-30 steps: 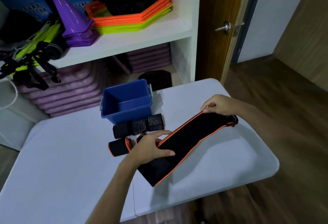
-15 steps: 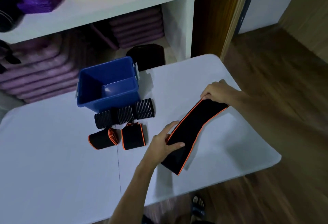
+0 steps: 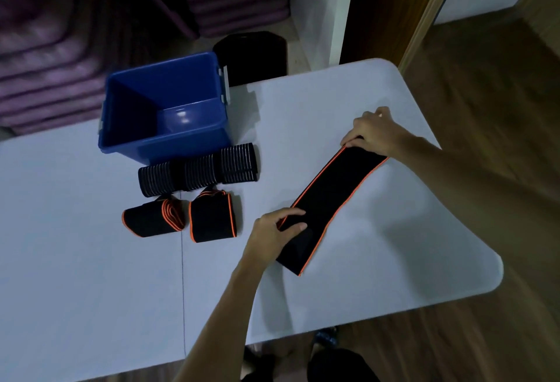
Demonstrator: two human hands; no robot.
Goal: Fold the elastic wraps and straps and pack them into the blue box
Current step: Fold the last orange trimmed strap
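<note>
A black strap (image 3: 327,200) with orange edging lies stretched on the table (image 3: 394,260), right of the blue box (image 3: 163,109) — the left hand (image 3: 272,236) pinches its near end, the right hand (image 3: 375,131) grips its far end.

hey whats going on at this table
A person is laying a long black orange-edged strap flat on the white table, left hand pinching its near end, right hand gripping the far end. Two folded orange-edged wraps and striped black wraps sit beside the empty blue plastic box.
</note>
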